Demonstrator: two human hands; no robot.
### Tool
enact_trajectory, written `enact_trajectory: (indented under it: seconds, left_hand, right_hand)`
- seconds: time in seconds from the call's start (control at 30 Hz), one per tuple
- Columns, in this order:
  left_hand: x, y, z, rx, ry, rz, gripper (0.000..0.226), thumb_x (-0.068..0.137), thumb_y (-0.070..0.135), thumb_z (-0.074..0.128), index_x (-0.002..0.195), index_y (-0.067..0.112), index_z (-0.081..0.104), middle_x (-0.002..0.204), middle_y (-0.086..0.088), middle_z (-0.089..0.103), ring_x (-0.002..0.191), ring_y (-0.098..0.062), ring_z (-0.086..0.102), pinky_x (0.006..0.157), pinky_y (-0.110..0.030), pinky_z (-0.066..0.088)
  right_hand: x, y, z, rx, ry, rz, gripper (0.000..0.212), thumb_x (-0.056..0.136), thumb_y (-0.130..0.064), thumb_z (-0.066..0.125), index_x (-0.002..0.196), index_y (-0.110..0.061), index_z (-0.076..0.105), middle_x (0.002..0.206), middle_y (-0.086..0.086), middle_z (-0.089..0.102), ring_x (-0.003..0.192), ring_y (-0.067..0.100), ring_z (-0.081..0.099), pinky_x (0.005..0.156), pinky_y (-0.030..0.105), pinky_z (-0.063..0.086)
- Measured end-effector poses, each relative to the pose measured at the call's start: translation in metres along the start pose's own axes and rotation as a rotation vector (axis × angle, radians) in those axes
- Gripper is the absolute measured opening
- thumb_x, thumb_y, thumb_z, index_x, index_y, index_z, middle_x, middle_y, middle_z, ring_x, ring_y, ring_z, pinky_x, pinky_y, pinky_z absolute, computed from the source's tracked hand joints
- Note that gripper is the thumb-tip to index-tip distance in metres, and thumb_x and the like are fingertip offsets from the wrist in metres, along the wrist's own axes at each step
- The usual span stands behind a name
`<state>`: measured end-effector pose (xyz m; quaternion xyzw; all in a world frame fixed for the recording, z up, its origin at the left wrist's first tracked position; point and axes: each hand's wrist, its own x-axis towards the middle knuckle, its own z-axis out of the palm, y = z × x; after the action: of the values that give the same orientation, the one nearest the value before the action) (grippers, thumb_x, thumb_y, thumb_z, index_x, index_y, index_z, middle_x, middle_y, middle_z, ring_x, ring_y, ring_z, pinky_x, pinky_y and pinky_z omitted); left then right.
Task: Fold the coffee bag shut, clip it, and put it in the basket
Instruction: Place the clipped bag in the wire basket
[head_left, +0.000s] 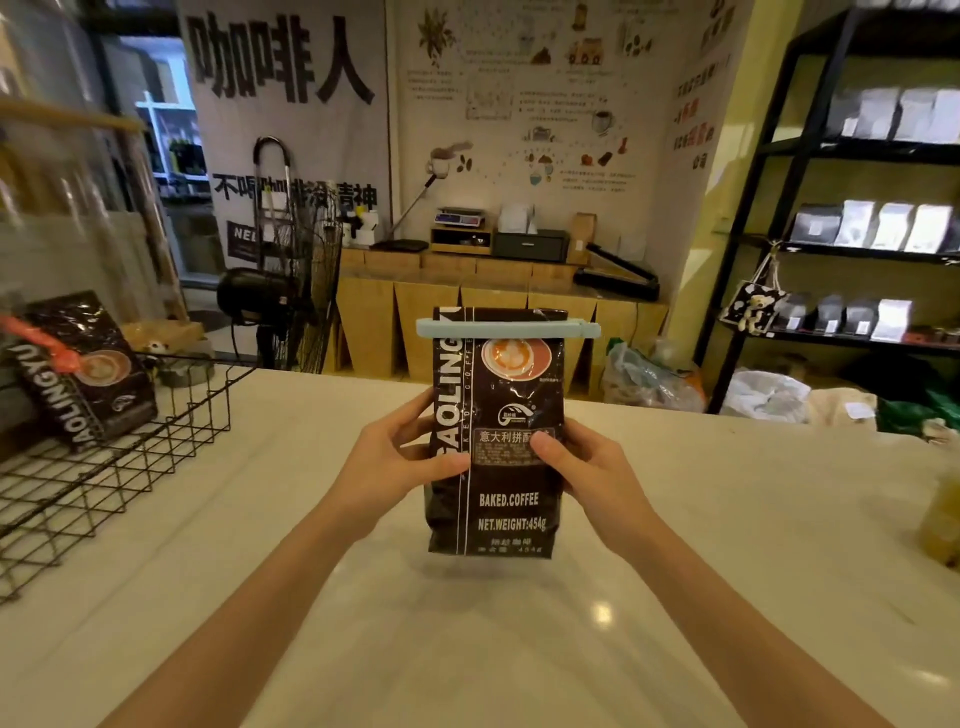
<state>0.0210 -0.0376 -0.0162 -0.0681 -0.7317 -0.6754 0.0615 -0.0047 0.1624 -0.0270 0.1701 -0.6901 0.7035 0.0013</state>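
Coffee bag (496, 431): dark, upright above the white counter (727, 519), printed "BAKED.COFFEE", "NET.WEIGHT:454g"; brand lettering partly covered. Pale blue clip (508, 328) clamped across its folded top. Left hand (400, 457) and right hand (592, 467) grip its sides. Wire basket (104, 467), left, cut off, holds a second bag (83, 364).

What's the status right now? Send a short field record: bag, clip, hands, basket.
bag: dark coffee bag, upright, held over the white counter
clip: pale blue clip across the bag's top
left hand: grips the bag's left side
right hand: grips the bag's right side
basket: black wire basket at left, holding another coffee bag with an orange clip
remaining: put held bag in basket
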Motion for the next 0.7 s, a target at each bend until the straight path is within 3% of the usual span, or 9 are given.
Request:
enact_trajectory:
  seconds: [0.1, 0.2, 0.27, 0.37, 0.5, 0.7]
  left_hand:
    - [0.001, 0.019, -0.026, 0.022, 0.073, 0.037, 0.077, 0.066, 0.008, 0.073, 0.133, 0.028, 0.039, 0.113, 0.002, 0.063, 0.098, -0.013, 0.063, 0.079, -0.034, 0.054]
    - [-0.001, 0.035, -0.060, 0.025, 0.136, 0.076, 0.077, 0.068, 0.004, 0.071, 0.132, 0.030, 0.037, 0.106, 0.009, 0.063, 0.092, -0.009, 0.064, 0.078, -0.033, 0.054]
    - [-0.007, 0.044, -0.088, 0.037, 0.191, 0.099, 0.077, 0.068, 0.002, 0.070, 0.131, 0.031, 0.037, 0.100, 0.014, 0.062, 0.086, -0.004, 0.065, 0.076, -0.030, 0.053]
    - [-0.017, 0.056, -0.136, 0.041, 0.258, 0.126, 0.076, 0.067, 0.002, 0.071, 0.131, 0.028, 0.040, 0.102, 0.011, 0.063, 0.094, -0.009, 0.063, 0.081, -0.035, 0.052]
    - [-0.035, 0.065, -0.207, 0.081, 0.361, 0.163, 0.075, 0.062, 0.005, 0.073, 0.123, 0.036, 0.044, 0.100, 0.012, 0.066, 0.085, -0.002, 0.067, 0.071, -0.023, 0.056]
    - [-0.066, 0.068, -0.300, 0.136, 0.572, 0.169, 0.079, 0.063, 0.005, 0.074, 0.131, 0.027, 0.041, 0.107, 0.012, 0.062, 0.094, -0.002, 0.060, 0.075, -0.024, 0.051]
  right_hand:
    - [0.020, -0.016, 0.025, -0.006, -0.034, -0.055, 0.017, 0.085, -0.019, 0.058, 0.100, -0.027, 0.060, 0.091, -0.011, 0.070, 0.079, -0.001, 0.069, 0.063, 0.015, 0.055]
    - [0.039, -0.032, 0.058, 0.003, -0.088, -0.112, 0.015, 0.085, -0.019, 0.057, 0.090, -0.033, 0.060, 0.084, -0.015, 0.070, 0.076, -0.003, 0.068, 0.059, 0.013, 0.054]
    - [0.050, -0.042, 0.088, -0.002, -0.132, -0.132, 0.013, 0.085, -0.021, 0.057, 0.092, -0.032, 0.059, 0.088, -0.013, 0.070, 0.078, -0.001, 0.068, 0.062, 0.015, 0.055]
    - [0.069, -0.052, 0.138, 0.010, -0.197, -0.161, 0.011, 0.085, -0.023, 0.056, 0.093, -0.030, 0.059, 0.093, -0.009, 0.069, 0.082, 0.003, 0.068, 0.069, 0.019, 0.056]
    - [0.090, -0.060, 0.214, 0.049, -0.302, -0.177, 0.013, 0.085, -0.025, 0.056, 0.097, -0.029, 0.057, 0.099, -0.006, 0.067, 0.092, 0.009, 0.065, 0.081, 0.026, 0.053]
    - [0.120, -0.057, 0.329, 0.090, -0.446, -0.158, 0.013, 0.088, -0.025, 0.054, 0.089, -0.035, 0.047, 0.088, -0.017, 0.061, 0.073, -0.007, 0.064, 0.069, 0.016, 0.052]
